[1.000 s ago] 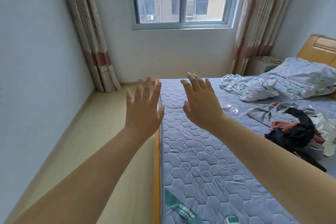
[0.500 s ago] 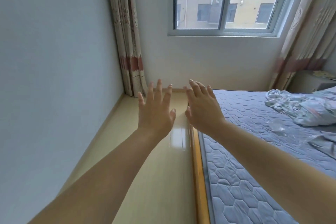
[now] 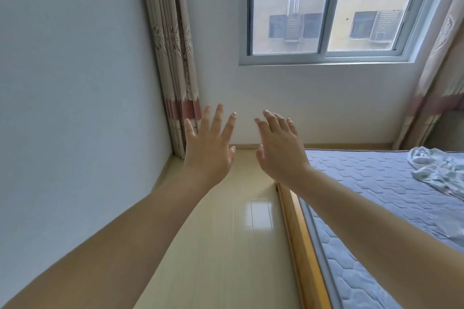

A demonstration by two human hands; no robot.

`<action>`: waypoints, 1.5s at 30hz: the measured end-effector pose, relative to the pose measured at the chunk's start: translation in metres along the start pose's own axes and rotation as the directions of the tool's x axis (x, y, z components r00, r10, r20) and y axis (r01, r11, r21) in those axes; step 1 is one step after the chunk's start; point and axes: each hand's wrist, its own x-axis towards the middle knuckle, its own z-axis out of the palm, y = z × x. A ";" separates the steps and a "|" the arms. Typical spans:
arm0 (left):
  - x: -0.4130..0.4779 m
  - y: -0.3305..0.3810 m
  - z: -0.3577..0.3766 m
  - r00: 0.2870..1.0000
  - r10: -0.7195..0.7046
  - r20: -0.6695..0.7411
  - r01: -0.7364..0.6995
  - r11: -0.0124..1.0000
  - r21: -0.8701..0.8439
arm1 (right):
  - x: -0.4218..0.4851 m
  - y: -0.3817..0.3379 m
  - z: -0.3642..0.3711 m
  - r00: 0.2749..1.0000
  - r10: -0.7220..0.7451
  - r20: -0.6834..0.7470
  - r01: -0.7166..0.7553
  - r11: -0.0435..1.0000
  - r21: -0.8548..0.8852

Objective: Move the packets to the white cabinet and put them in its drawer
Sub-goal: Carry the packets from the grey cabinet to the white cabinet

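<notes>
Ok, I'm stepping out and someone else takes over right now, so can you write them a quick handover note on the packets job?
Left hand: open, fingers spread, raised in front, holding nothing.
Right hand: open, raised beside the left one but not touching it, holding nothing.
Job's things: no packets and no white cabinet are in view. The view shows the mattress, a crumpled cloth on it, the floor, the window and a curtain.
Done: nothing that this view shows.
Left: find the packets, carry them to the cabinet, put them in its drawer.
</notes>
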 end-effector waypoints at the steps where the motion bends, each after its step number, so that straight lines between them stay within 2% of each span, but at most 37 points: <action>1: 0.019 -0.010 0.016 1.000 0.018 0.003 -0.018 1.000 0.007 | 0.018 0.001 0.017 1.000 0.008 -0.001 -0.008 1.000 0.001; 9: 0.205 -0.096 0.143 0.997 0.078 0.003 -0.078 0.997 0.025 | 0.185 0.024 0.162 0.994 0.106 -0.009 -0.107 0.994 -0.005; 17: 0.406 -0.125 0.250 0.986 0.165 -0.016 -0.166 0.975 -0.148 | 0.345 0.100 0.277 0.971 0.237 -0.029 -0.237 0.971 -0.002; 20: 0.476 -0.113 0.298 0.985 0.168 -0.035 -0.172 0.962 -0.212 | 0.387 0.142 0.328 0.963 0.266 -0.048 -0.267 0.964 -0.014; 25: 0.605 -0.083 0.390 0.984 0.177 -0.029 -0.179 0.962 -0.206 | 0.463 0.232 0.423 0.955 0.284 -0.079 -0.288 0.957 -0.031; 36: 0.894 0.004 0.539 0.970 0.242 0.004 -0.230 0.926 -0.300 | 0.642 0.450 0.582 0.932 0.358 -0.055 -0.362 0.929 -0.080; 41: 1.012 0.035 0.621 0.950 0.312 -0.011 -0.298 0.893 -0.338 | 0.706 0.538 0.671 0.908 0.412 -0.076 -0.418 0.903 -0.097; 45: 1.122 0.073 0.679 0.905 0.424 -0.016 -0.404 0.848 -0.343 | 0.759 0.621 0.735 0.865 0.491 -0.100 -0.501 0.854 -0.143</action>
